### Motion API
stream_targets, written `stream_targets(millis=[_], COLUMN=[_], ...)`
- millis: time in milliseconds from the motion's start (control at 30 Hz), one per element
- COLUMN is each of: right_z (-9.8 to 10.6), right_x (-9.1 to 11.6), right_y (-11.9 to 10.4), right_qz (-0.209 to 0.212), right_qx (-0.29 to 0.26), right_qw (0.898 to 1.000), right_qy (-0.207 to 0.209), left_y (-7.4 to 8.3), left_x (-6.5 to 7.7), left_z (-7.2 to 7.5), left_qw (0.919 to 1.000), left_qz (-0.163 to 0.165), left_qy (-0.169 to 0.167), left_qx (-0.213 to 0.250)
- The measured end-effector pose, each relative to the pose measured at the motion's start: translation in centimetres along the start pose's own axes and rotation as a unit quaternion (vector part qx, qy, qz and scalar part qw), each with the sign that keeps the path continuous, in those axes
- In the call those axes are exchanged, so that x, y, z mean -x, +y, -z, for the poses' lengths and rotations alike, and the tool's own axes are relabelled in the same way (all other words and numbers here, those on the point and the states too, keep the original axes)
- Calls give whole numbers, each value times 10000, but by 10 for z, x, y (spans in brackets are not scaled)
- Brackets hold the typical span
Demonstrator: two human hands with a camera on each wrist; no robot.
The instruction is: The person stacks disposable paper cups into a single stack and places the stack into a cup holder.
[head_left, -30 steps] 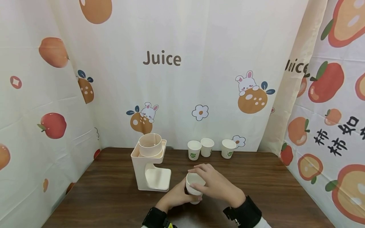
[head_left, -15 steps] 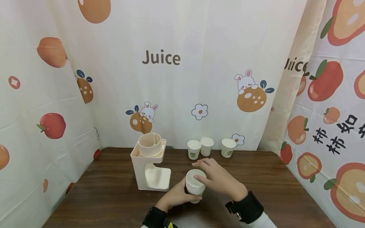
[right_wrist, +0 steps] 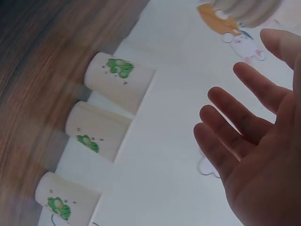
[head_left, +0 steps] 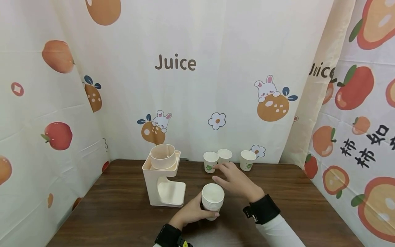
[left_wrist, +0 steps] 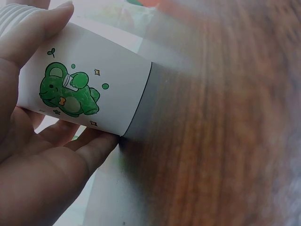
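- Gripping the cup stack (head_left: 213, 200), your left hand (head_left: 193, 210) is risking dents from oversqueezing.
- Your right hand (head_left: 236, 181) is hovering, empty, fingers spread; overreaching risks toppling rear cups (head_left: 210, 160).

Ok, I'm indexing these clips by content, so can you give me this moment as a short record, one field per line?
Left hand: grips a stack of nested paper cups
Right hand: fingers apart, holding nothing
Print on held cup: green cartoon bear
Single paper cups: three, upright, near the far edge of the table
Cream machine: left of the stack, round container on top
Table finish: dark wood grain
Backdrop: curtain with fruit, rabbits, "Juice"
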State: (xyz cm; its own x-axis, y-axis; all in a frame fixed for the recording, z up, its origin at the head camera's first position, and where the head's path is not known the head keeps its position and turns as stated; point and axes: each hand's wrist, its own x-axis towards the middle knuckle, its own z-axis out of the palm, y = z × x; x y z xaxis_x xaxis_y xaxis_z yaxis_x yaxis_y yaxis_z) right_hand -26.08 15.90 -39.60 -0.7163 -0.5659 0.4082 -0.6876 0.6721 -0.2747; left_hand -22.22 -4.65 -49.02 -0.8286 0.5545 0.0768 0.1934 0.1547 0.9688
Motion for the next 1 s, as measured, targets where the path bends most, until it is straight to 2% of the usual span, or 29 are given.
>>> stream_targets(millis=[200, 433, 667, 1000], right_z=[-11, -25, -42, -56], right_x=[-13, -30, -39, -57], right_y=[13, 27, 45, 57], right_qz=[-7, -160, -250, -772], right_qx=[-122, 96, 299, 467], right_qw=[9999, 9998, 9986, 9938], right_qy=[8, 33, 360, 649], left_y=[0, 1, -2, -7], left_x=[0, 1, 0, -1], left_z=[1, 0, 1, 1], left_qw=[10000, 10000, 10000, 10000], left_qz=[-35, -62, 11, 46], left_qy=[18, -21, 1, 19], left_qx=[-20, 5, 52, -7])
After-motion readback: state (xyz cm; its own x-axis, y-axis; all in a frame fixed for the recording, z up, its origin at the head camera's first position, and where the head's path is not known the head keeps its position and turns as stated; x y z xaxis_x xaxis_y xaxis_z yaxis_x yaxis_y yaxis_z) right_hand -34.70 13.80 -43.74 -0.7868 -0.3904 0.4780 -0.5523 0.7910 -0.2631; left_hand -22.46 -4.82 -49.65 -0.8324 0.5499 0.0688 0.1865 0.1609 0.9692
